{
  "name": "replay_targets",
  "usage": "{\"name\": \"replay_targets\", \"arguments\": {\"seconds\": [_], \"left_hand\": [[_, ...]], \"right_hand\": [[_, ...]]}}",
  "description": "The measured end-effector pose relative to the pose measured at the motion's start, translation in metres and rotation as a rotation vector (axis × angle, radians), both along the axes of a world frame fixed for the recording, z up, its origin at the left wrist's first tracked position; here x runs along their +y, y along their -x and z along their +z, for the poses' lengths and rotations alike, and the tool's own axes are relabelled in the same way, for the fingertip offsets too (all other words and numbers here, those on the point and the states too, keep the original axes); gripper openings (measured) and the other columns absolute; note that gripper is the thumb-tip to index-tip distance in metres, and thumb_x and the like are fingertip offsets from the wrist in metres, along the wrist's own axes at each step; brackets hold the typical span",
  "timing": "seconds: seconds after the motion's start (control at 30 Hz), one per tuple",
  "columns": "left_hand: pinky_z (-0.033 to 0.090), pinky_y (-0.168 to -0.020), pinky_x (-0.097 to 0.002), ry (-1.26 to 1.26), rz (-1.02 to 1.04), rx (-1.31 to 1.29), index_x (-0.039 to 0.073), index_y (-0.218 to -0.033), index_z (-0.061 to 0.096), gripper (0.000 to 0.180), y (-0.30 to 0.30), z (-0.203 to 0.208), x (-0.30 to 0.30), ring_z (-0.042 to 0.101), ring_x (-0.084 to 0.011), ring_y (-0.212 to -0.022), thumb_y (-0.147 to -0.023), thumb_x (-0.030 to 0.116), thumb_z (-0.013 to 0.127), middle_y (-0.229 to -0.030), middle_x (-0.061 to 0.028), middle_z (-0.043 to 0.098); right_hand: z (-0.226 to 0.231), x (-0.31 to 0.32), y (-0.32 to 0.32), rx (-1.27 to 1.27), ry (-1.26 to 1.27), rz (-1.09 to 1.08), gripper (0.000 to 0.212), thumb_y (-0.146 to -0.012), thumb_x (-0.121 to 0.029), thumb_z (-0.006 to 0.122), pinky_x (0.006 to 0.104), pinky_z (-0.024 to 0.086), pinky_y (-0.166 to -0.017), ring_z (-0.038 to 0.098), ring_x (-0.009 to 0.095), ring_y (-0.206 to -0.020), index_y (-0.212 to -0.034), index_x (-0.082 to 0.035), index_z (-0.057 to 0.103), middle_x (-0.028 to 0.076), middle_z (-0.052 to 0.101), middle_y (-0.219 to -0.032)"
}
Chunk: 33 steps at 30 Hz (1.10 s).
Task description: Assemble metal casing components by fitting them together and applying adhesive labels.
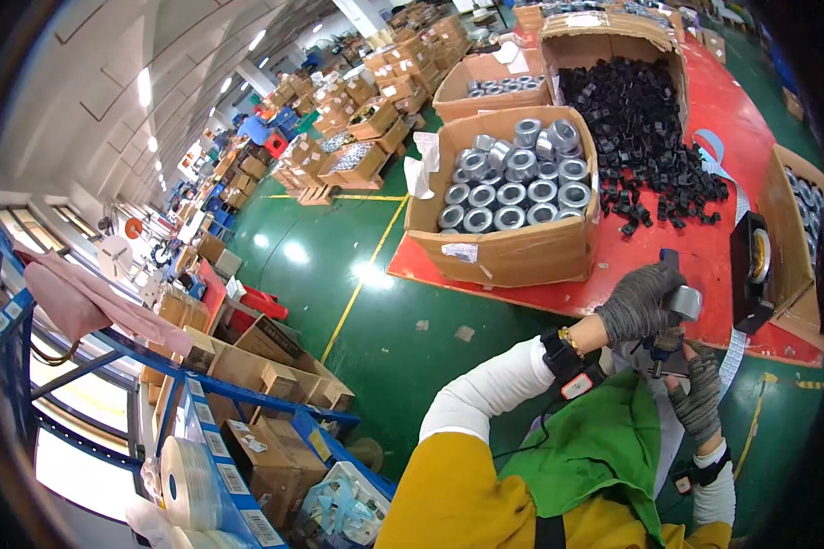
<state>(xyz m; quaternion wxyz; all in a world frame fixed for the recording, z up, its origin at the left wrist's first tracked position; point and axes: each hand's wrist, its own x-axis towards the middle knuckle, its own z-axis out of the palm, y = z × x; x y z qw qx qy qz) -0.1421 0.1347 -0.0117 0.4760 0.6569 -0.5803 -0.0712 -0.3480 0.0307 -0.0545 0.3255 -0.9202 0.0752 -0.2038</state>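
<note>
My left hand, in a dark grey knitted glove, is closed on a silver metal cylindrical fitting at the table's near edge. Just below the fitting is a dark blue and metal clamp-like tool, partly covered by my hands. My right hand, gloved with bare fingertips, is beside that tool with its fingers curled; what they hold is hidden. Beyond my left hand stands a cardboard box filled with silver metal rings.
Loose black plastic clips spill from a tipped carton onto the red table. At right are a box of metal parts, a black tape dispenser and a strip of white labels. A blue rack stands at left.
</note>
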Motion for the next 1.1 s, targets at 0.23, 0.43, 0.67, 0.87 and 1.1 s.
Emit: {"name": "replay_targets", "arguments": {"seconds": [0.23,0.43,0.67,0.87,1.1], "left_hand": [[0.047,-0.07,-0.0367,-0.011,0.003,0.052,0.006,-0.095,0.055,0.049,0.003,0.003,0.005,0.058,-0.0318,-0.079,-0.057,0.028,0.077,-0.084,-0.0143,0.058],[0.047,-0.069,-0.0388,-0.098,0.142,0.113,0.006,-0.094,0.057,0.041,0.008,0.003,0.005,0.058,-0.0321,-0.079,-0.063,0.028,0.073,-0.084,-0.0146,0.058],[0.048,-0.073,-0.0332,-0.035,0.085,0.259,0.005,-0.102,0.056,0.044,0.006,-0.012,0.007,0.06,-0.0242,-0.08,-0.067,0.026,0.073,-0.087,-0.0121,0.06],[0.048,-0.075,-0.0319,-0.044,0.028,0.391,0.005,-0.106,0.055,0.047,0.008,-0.015,0.008,0.06,-0.0209,-0.083,-0.068,0.024,0.074,-0.088,-0.0109,0.059],[0.048,-0.068,-0.032,0.061,0.115,0.317,0.004,-0.112,0.051,0.051,0.015,-0.007,0.022,0.059,-0.0199,-0.074,-0.07,0.024,0.073,-0.093,-0.0099,0.056]], "right_hand": [[-0.011,0.005,-0.002,-0.059,0.12,0.035,0.04,-0.075,-0.014,0.063,0.042,0.038,-0.09,0.051,0.036,-0.1,-0.111,0.0,0.052,0.02,0.055,-0.105],[-0.018,0.002,-0.002,-0.107,0.194,0.029,0.035,-0.074,-0.012,0.062,0.0423,0.04,-0.084,0.053,0.036,-0.093,-0.106,0.0,0.054,0.018,0.056,-0.099],[-0.051,0.018,-0.008,0.08,-0.064,-0.065,0.036,-0.08,-0.014,0.057,0.0384,0.041,-0.085,0.053,0.031,-0.096,-0.114,-0.002,0.049,0.018,0.056,-0.104],[-0.099,0.06,-0.024,-0.058,-0.535,-0.296,0.031,-0.088,-0.017,0.051,0.0344,0.041,-0.076,0.053,0.024,-0.086,-0.113,0.001,0.046,0.012,0.056,-0.094],[-0.079,0.033,-0.007,0.044,-0.337,-0.13,0.028,-0.087,-0.014,0.053,0.029,0.043,-0.075,0.052,0.017,-0.082,-0.11,0.001,0.047,0.008,0.056,-0.09]]}}
